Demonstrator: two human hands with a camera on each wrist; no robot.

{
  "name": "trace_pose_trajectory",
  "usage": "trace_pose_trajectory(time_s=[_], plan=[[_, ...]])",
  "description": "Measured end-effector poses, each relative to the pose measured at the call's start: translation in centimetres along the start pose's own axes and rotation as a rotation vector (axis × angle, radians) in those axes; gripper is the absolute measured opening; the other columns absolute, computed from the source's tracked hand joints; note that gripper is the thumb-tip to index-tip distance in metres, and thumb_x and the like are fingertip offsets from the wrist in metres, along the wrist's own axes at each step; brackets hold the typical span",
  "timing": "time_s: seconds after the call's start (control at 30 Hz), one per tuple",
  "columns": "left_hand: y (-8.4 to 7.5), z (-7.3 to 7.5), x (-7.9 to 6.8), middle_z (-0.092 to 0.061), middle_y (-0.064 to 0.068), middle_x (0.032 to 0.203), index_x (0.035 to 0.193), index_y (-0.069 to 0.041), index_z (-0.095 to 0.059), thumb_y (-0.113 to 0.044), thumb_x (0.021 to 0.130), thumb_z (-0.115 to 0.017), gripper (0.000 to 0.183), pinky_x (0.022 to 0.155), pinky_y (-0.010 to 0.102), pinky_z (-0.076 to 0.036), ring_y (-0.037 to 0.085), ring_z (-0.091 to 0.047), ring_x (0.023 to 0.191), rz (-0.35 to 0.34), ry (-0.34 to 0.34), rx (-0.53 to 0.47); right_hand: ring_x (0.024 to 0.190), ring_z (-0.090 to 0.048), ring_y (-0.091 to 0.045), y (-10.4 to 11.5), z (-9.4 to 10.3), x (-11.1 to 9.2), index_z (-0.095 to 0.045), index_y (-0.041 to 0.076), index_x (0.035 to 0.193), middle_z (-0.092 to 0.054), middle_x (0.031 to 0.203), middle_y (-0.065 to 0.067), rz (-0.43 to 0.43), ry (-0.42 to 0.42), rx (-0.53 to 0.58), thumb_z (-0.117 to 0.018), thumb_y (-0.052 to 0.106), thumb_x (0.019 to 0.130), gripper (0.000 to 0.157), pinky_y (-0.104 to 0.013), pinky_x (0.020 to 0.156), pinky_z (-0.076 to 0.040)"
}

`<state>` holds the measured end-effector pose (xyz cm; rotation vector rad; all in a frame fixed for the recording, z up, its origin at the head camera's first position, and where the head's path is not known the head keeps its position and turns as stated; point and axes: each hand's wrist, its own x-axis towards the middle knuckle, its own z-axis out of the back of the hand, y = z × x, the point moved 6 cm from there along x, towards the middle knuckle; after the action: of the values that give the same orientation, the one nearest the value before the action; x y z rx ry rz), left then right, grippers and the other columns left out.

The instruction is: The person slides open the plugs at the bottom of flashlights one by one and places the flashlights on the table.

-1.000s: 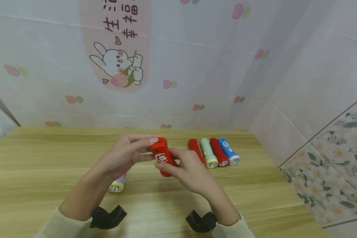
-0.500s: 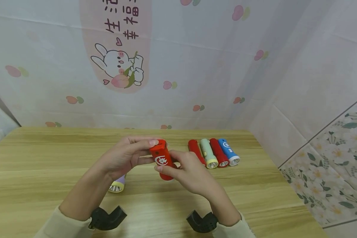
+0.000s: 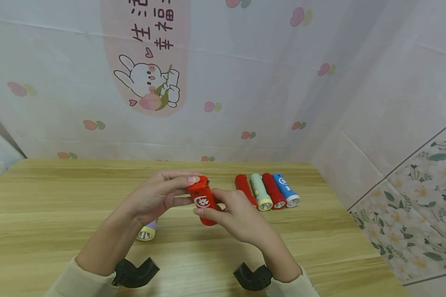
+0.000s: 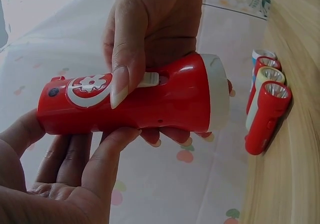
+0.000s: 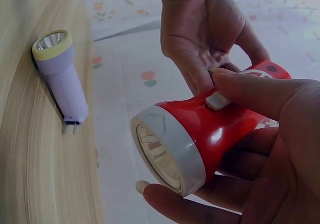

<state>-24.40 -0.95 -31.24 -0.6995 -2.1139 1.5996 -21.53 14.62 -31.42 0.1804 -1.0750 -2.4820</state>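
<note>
just below the head view's centre, the right hand [image 3: 234, 212] is holding the red flashlight [image 3: 204, 202], its thumb [image 5: 257, 87] resting just beside the pale switch [image 5: 217, 101] (likely for easy reach), while the left hand [image 3: 160, 189] is gripping the narrow end [image 4: 50, 112], apparently steadying it. at upper left, the right wrist view is showing the prongs [image 5: 75, 129] of the lavender flashlight [image 5: 65, 87], which the left forearm [image 3: 109, 239] is hiding from the head view. farther, right of centre, a second red flashlight [image 3: 244, 187], a green flashlight [image 3: 259, 189], a third red flashlight [image 3: 273, 189] and a blue flashlight [image 3: 285, 189] are lying on the counter [image 3: 59, 198], probably grouped for tidiness.

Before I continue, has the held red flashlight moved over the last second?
Yes: in the head view, the held flashlight sits slightly lower relative to the blue flashlight.
</note>
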Motion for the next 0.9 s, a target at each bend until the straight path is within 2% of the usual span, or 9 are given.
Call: trace_pose_trajectory(time_s=[0.4,0.77,0.9], plan=[[0.09,0.15,-0.11,-0.072,-0.002,0.118,0.114,-0.012,-0.077,-0.014,0.101,-0.06,0.022,0.095,0.031,-0.059,0.014,-0.068,0.112,0.0,-0.017,0.019,0.094,-0.071,-0.012,-0.21,-0.29,0.29,-0.07,0.017,0.114,-0.076,0.103,0.006,0.003,0.008,-0.019,-0.069,0.039,0.096,0.028,-0.022,0.078,-0.059],[0.26,0.1,0.09,-0.071,-0.001,0.122,0.127,0.003,-0.067,-0.015,0.1,-0.061,0.033,0.095,0.03,-0.059,0.014,-0.068,0.113,0.009,-0.035,0.049,0.09,-0.07,-0.011,-0.37,-0.19,0.24,-0.071,0.018,0.11,-0.076,0.098,0.007,-0.006,-0.008,-0.019,-0.071,0.038,0.095,0.025,-0.021,0.074,-0.059],[0.35,0.07,0.16,-0.071,-0.001,0.123,0.129,0.003,-0.066,-0.016,0.1,-0.062,0.035,0.096,0.03,-0.059,0.015,-0.067,0.114,0.018,-0.045,0.064,0.09,-0.07,-0.012,-0.44,-0.15,0.23,-0.072,0.017,0.11,-0.076,0.098,0.006,-0.014,-0.015,-0.018,-0.072,0.037,0.094,0.025,-0.021,0.073,-0.059]])
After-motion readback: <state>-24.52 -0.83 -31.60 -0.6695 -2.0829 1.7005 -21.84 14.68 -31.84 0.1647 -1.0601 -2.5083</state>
